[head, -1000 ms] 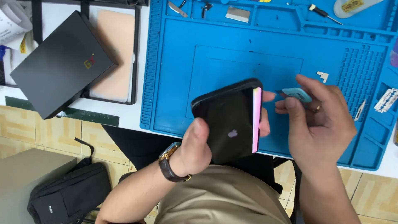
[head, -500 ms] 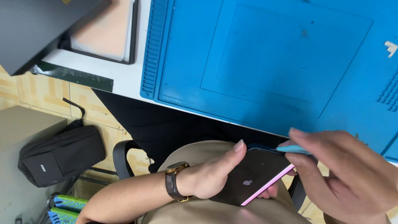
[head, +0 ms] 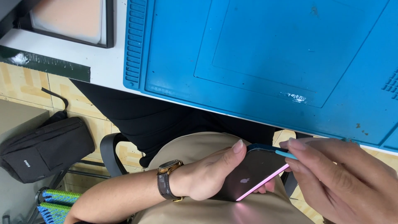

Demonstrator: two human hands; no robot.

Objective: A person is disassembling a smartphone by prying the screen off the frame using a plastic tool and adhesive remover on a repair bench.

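Left hand (head: 203,178) grasps a dark phone (head: 253,172); right hand (head: 344,178), at 3 o'clock, pinches a blue pick (head: 286,154) touching the phone's edge.

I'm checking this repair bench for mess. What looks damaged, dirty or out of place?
The blue mat has a whitish scuff near its front edge and small brown specks at right. The dark phone in both hands shows a pink glow along one edge.

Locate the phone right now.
In the head view, the phone sits low and right of centre, over the lap, held in the left hand, below the blue mat.
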